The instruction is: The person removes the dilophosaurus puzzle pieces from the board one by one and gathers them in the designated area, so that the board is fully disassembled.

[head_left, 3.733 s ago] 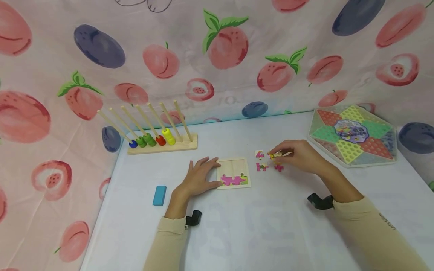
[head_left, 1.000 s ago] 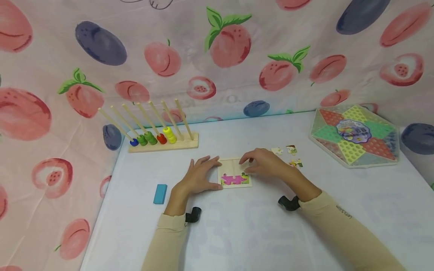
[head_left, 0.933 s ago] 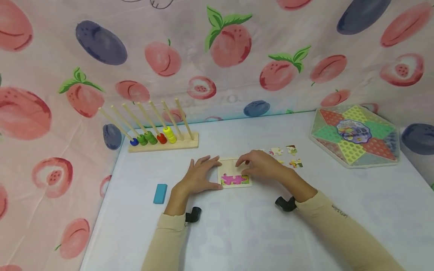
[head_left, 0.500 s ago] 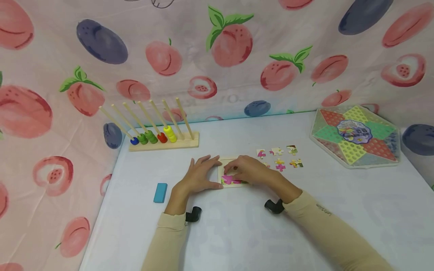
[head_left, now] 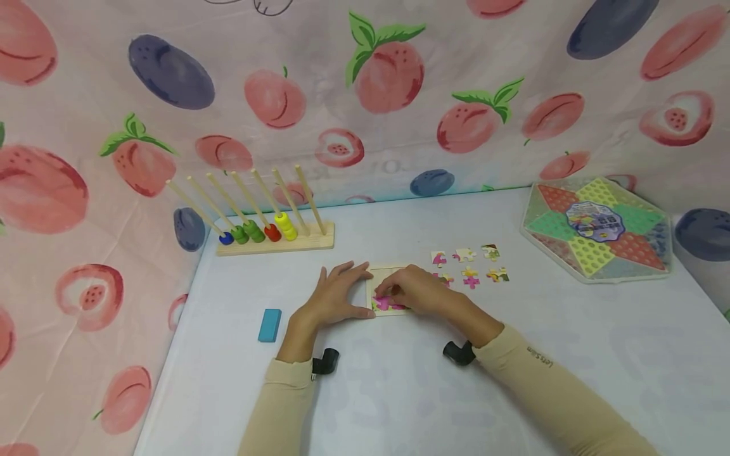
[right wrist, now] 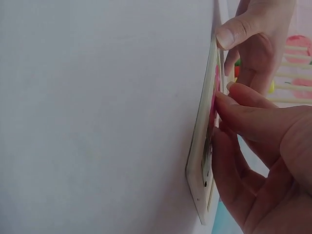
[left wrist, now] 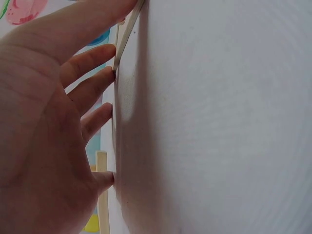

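A small square wooden puzzle tray (head_left: 393,273) lies on the white table, with pink puzzle pieces (head_left: 383,304) along its near side. My left hand (head_left: 332,299) spans the tray's left edge, fingers spread and thumb at the near corner. My right hand (head_left: 419,290) reaches over the tray from the right, covering much of it. Its bent thumb and fingertips pinch at a pink piece, close to the tray's face in the right wrist view. Several loose puzzle pieces (head_left: 465,254) lie in two rows to the right of the tray.
A wooden bead rack (head_left: 274,245) with upright pegs stands at the back left. Left of my left hand is a blue block (head_left: 270,325). A hexagonal game board (head_left: 595,228) sits at the right rear, near the patterned cloth (head_left: 388,145).
My right hand has moved left from the loose pieces onto the tray, and its fingertips have gone to the pink pieces at the left. The left hand stays at the tray's edge.
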Action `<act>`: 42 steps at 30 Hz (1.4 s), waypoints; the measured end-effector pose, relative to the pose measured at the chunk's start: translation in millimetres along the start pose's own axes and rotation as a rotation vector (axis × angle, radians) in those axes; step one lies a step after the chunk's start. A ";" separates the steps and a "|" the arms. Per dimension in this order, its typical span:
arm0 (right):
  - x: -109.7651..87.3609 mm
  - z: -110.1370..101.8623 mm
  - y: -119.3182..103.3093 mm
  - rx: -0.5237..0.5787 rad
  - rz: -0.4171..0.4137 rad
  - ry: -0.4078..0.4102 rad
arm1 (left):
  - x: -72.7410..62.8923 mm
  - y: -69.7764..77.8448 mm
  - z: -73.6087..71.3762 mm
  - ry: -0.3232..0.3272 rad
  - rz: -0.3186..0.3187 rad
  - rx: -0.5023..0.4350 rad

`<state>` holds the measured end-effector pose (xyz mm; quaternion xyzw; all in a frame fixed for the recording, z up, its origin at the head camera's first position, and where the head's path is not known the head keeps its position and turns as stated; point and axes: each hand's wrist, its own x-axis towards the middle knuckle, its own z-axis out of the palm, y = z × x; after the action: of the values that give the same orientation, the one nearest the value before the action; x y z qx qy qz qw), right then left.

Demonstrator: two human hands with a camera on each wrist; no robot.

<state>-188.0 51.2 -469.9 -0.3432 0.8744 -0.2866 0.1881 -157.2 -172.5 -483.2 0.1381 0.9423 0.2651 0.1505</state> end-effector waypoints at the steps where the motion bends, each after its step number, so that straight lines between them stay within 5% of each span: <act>1: -0.1 0.7 0.2 0.002 -0.011 0.006 | 0.0 -0.2 0.2 0.002 0.001 -0.002; 8: 1.1 4.2 2.6 0.020 -0.092 0.006 | -0.2 -2.6 0.9 0.004 0.009 -0.008; 27: -2.3 9.5 5.4 0.001 -0.136 0.085 | 0.9 -4.2 1.8 0.009 0.026 0.003; 42: -11.9 -3.7 7.9 0.243 -0.040 0.123 | -0.3 -2.7 1.2 0.011 0.032 0.010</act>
<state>-185.6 65.7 -470.5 -0.3169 0.8363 -0.4145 0.1684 -157.0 -174.3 -485.6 0.1523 0.9421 0.2635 0.1405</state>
